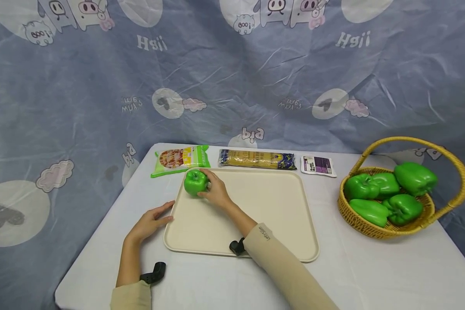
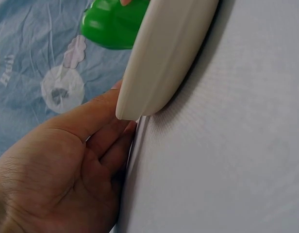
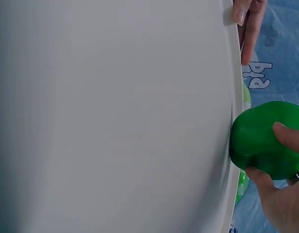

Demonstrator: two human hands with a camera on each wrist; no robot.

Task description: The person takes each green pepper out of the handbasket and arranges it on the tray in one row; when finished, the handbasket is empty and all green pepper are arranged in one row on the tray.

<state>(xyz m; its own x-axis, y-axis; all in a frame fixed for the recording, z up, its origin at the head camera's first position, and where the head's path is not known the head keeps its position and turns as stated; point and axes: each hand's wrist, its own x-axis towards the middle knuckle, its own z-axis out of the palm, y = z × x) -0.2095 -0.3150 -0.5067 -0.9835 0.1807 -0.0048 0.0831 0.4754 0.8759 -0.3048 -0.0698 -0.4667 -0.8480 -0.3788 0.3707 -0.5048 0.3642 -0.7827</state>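
Pepper [image 1: 193, 184]: at far-left corner of tray [image 1: 275, 202]
Pepper's feel: likely light, firm, slick; widest sides suited gripping
Right hand [image 1: 217, 190]: fingers curled round pepper
Left hand [image 1: 147, 224]: fingers loosely parted at tray's left rim

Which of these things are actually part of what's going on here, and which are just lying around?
Part of the job:
- pepper, held by the right hand
- tray, with the left hand at its edge
- basket and its other peppers, probably

Seemingly just lying about:
- green packet
- long packet
- small packet
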